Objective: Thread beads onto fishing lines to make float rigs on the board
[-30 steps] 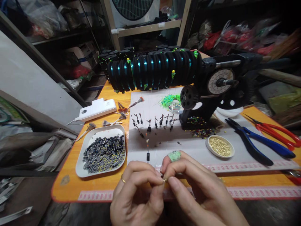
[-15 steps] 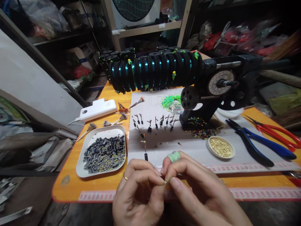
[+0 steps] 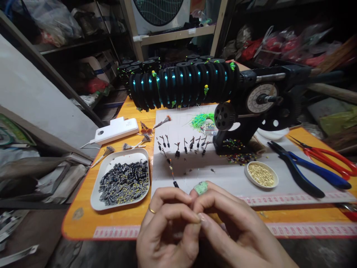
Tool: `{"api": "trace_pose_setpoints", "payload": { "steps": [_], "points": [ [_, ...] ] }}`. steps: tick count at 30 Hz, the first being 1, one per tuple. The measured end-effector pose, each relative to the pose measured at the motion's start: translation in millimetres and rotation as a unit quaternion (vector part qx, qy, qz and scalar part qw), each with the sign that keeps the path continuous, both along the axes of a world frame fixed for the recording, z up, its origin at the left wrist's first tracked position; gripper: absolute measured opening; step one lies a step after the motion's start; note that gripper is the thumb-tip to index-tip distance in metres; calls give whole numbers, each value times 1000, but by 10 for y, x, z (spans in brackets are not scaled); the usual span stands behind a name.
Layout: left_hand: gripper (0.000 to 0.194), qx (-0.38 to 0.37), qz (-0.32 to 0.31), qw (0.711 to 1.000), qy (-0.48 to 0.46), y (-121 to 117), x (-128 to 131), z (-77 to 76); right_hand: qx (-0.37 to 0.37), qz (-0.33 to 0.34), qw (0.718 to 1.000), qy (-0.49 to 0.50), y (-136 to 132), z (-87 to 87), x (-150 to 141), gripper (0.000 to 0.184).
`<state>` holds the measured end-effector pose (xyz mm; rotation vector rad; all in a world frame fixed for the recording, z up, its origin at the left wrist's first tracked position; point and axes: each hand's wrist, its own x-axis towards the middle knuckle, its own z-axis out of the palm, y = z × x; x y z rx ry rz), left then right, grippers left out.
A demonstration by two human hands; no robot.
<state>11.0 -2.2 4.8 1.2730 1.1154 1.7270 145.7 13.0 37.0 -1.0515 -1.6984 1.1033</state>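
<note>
My left hand (image 3: 170, 227) and my right hand (image 3: 231, 219) meet at the front edge of the table, their fingertips pinched together. Whatever sits between them is tiny and covered by the fingers now. A ring is on a left finger, and green tape (image 3: 200, 188) wraps a right finger. Just beyond the left fingers, a short string of beads with a black cylinder (image 3: 175, 184) hangs or lies on a thin line. Several small black pieces with brown forked tops (image 3: 185, 147) are on the white board (image 3: 167, 175). A dish of gold-coloured bits (image 3: 261, 175) stands to the right.
At left are a tray of dark tubes (image 3: 96, 199) and a white power strip (image 3: 117, 130). Black spools (image 3: 181, 87) on a machine (image 3: 262, 98) span the back. Blue-handled pliers (image 3: 295, 167) and red-handled scissors (image 3: 326, 156) lie right. Pink measuring tape (image 3: 312, 229) runs along the front.
Both hands have shifted slightly right, with the fingertips closer together. The small gold-coloured piece seen between them earlier is now covered. The beaded string with the black cylinder has swung slightly.
</note>
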Motion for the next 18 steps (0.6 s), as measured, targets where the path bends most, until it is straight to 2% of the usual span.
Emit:
{"api": "trace_pose_setpoints", "payload": {
  "steps": [6,8,11,13,18],
  "points": [
    [10,72,27,995,57,28,-61,-39,68,4,994,-80,19,-23,52,15],
    [13,94,-6,991,95,74,-121,-28,76,5,993,-90,2,-33,91,15],
    [14,113,-53,983,137,140,-224,-8,79,-21,994,-79,-17,-33,145,17],
    [13,119,-54,979,155,156,-273,-3,84,-39,993,-78,-19,-20,166,17],
    [13,162,-58,960,221,124,-300,2,48,-10,995,-83,-25,15,169,15]
  ]
}}
